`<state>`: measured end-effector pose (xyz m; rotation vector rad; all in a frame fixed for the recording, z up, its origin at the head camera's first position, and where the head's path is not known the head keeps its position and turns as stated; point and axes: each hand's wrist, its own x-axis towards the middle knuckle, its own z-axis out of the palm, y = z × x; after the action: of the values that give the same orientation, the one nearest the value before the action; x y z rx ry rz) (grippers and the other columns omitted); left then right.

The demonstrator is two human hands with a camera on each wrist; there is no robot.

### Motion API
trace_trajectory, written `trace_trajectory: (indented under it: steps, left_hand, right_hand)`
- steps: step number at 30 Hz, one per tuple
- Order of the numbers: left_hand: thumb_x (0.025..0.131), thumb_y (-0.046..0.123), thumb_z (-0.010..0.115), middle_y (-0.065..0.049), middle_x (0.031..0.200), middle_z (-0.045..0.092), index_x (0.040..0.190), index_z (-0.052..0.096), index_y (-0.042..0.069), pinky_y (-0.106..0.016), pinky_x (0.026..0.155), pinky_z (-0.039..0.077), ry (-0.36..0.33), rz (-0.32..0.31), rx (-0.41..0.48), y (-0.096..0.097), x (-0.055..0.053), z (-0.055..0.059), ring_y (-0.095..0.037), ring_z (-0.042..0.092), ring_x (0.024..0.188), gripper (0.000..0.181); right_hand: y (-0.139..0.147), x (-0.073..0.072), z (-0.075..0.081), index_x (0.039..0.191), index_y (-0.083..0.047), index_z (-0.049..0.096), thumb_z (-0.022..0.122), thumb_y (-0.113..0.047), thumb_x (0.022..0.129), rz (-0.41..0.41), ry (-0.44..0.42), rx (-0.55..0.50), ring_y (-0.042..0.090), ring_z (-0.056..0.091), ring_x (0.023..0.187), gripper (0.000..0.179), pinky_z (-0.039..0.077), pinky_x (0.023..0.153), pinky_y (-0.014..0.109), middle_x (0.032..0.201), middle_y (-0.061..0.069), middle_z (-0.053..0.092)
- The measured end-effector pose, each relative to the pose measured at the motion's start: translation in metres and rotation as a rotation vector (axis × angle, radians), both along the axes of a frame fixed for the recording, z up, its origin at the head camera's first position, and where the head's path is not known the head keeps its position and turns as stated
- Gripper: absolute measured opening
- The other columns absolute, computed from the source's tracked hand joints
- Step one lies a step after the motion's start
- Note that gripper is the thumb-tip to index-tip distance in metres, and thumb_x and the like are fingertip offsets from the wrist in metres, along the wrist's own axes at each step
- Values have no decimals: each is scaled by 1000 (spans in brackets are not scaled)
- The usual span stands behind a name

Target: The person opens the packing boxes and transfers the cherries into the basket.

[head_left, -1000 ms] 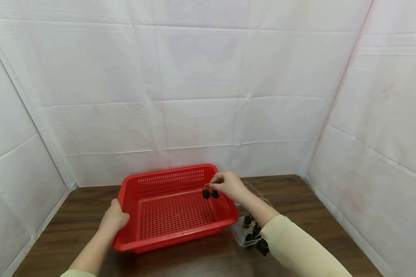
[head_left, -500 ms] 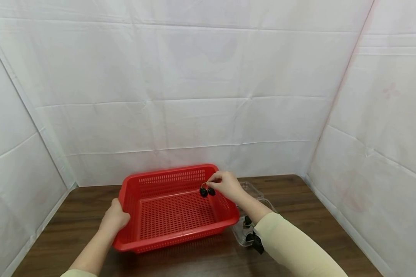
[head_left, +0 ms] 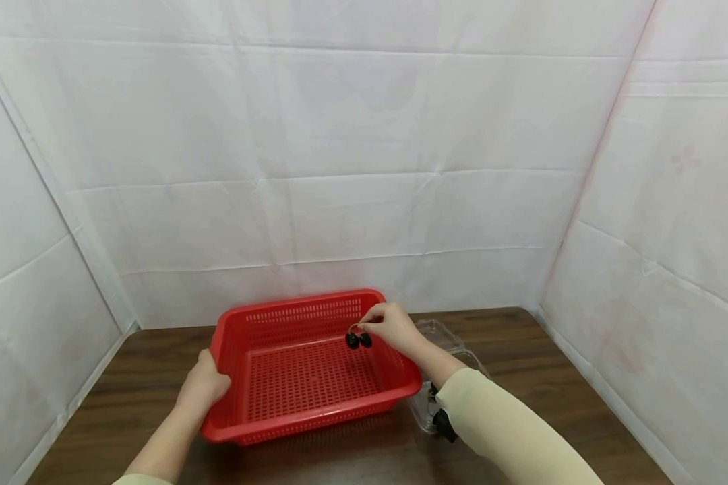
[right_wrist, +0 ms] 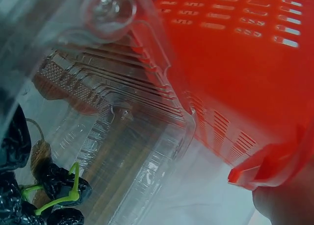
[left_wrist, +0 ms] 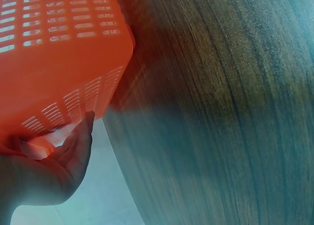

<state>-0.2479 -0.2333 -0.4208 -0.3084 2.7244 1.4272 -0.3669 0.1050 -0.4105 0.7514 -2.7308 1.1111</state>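
My left hand (head_left: 203, 384) grips the left end of the red plastic basket (head_left: 315, 416), thumb over the rim. In the left wrist view its fingers (left_wrist: 78, 151) reach along the outside of the basket wall (left_wrist: 64, 83). Between thumb and fingertips, my right hand (head_left: 394, 328) pinches the thin stems of a pair of dark cherries (head_left: 352, 341). The pair hangs over the basket's right half, above its slotted floor. The right wrist view shows only the edge of the right hand, beside the basket rim, and the held cherries are out of sight there.
Right of the basket lies an opened clear plastic clamshell (right_wrist: 147, 166), partly hidden by my right forearm. More dark fruit (right_wrist: 64, 186) with green stems sits in it. The brown wooden table (head_left: 127, 391) meets white cloth walls (head_left: 340, 215) at the back and sides.
My right hand has moved slightly left with the hanging cherries, farther over the basket. Its sleeve now hides more of the dark fruit. The left hand keeps its grip on the basket.
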Motion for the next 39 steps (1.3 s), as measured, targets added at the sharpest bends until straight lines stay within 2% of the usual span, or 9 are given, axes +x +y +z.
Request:
trace_trajectory:
  steps: [19, 25, 30, 34, 39]
  left_hand:
    - [83, -14, 47, -40, 114, 49, 133, 21, -17, -48, 65, 58, 8, 14, 37, 7, 2, 0, -48, 61, 94, 57]
    - [83, -13, 47, -40, 114, 49, 133, 21, -17, -48, 65, 58, 18, 12, 30, 7, 3, 2, -48, 61, 94, 56]
    - [83, -13, 47, -40, 115, 48, 134, 21, -17, -48, 66, 58, 12, 15, 27, 8, 2, 2, -49, 61, 96, 57]
    - [83, -13, 47, -40, 114, 48, 133, 21, -17, -50, 67, 58, 15, 14, 22, 7, 2, 2, -50, 60, 97, 57]
    - [82, -13, 47, -39, 115, 49, 134, 21, -17, -50, 68, 58, 12, 13, 20, 6, 2, 0, -50, 60, 97, 58]
  right_hand:
    - [0, -10, -9, 84, -18, 77, 73, -19, 87, -75, -2, 119, 10, 61, 79, 5, 52, 68, 30, 84, -7, 67]
    - [-3, -9, -9, 87, -18, 79, 74, -19, 87, -53, 46, 232, 10, 62, 80, 5, 53, 67, 28, 83, -8, 69]
    - [-4, -7, -9, 84, -19, 79, 75, -21, 86, -35, 100, 348, 10, 61, 77, 5, 52, 66, 28, 81, -9, 69]
    - [-6, -6, -11, 78, -21, 78, 76, -24, 85, -23, 188, 477, 10, 58, 76, 7, 50, 72, 29, 75, -12, 68]
    - [-9, -5, -12, 74, -22, 77, 77, -25, 84, -30, 257, 574, 11, 56, 74, 11, 48, 79, 31, 69, -14, 66]
